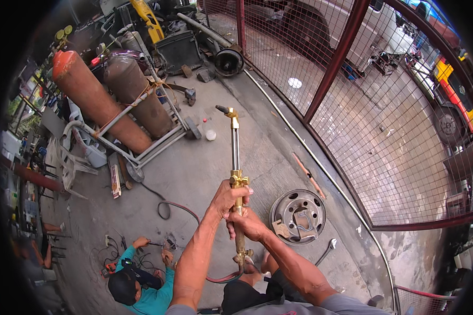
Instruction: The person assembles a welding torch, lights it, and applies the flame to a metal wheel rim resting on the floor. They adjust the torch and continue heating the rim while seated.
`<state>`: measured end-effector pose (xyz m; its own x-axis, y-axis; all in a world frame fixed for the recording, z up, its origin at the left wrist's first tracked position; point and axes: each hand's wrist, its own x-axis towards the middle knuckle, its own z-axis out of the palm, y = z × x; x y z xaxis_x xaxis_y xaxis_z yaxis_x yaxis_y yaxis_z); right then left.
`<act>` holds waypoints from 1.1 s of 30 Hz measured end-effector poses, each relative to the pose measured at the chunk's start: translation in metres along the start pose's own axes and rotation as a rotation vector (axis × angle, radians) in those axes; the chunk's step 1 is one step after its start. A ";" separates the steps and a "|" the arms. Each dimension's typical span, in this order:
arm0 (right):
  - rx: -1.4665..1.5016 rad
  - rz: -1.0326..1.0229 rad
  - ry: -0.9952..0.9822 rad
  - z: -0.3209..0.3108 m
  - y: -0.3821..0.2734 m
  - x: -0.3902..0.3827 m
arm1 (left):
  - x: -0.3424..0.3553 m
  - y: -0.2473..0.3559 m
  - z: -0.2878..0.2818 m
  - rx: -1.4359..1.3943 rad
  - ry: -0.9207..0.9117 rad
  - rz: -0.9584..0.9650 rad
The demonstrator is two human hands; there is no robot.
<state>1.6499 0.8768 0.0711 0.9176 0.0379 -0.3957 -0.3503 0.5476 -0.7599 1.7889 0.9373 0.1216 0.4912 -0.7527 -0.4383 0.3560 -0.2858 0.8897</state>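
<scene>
A brass cutting torch (235, 149) stands out in front of me, its angled head and dark tip pointing up and to the left. My left hand (230, 196) is wrapped round its brass body, just below the valve block. Lower on the handle, my right hand (247, 224) grips it too, touching the left. Beneath my hands the torch's rear valve fittings (242, 258) show, with red and dark hoses (227, 277) running off them. Some of my fingers are hidden behind the handle.
A wheel rim (298, 202) with metal pieces on it lies to the right, near a wrench (331, 244). Gas cylinders (97, 100) stand strapped on a trolley (155, 131) at left. A co-worker (136, 286) crouches at lower left. Mesh fencing (383, 121) runs along the right.
</scene>
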 end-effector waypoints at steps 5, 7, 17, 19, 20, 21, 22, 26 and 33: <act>-0.133 0.042 -0.126 0.010 -0.078 0.067 | 0.044 0.064 -0.050 0.160 0.153 0.039; -0.180 0.017 -0.155 0.007 -0.101 0.093 | 0.071 0.086 -0.067 0.312 0.243 0.009; 0.099 0.052 -0.278 -0.054 -0.190 0.212 | 0.205 0.181 -0.095 0.867 0.411 -0.058; 0.112 0.092 -0.268 -0.064 -0.215 0.228 | 0.227 0.199 -0.099 0.839 0.401 -0.052; 0.131 0.103 -0.263 -0.068 -0.227 0.237 | 0.240 0.207 -0.104 0.817 0.383 -0.068; 0.150 0.113 -0.255 -0.073 -0.237 0.243 | 0.253 0.212 -0.107 0.795 0.363 -0.082; 0.153 0.136 -0.245 -0.078 -0.249 0.253 | 0.266 0.214 -0.111 0.792 0.380 -0.074; 0.177 0.229 -0.216 -0.097 -0.281 0.290 | 0.316 0.232 -0.130 0.727 0.344 -0.167; 0.138 0.333 -0.232 -0.145 -0.325 0.377 | 0.407 0.241 -0.173 0.647 0.326 -0.200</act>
<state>2.0826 0.5921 0.0939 0.7818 0.4100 -0.4697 -0.6209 0.5798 -0.5275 2.2126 0.6644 0.1356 0.7129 -0.4648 -0.5251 -0.0262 -0.7659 0.6424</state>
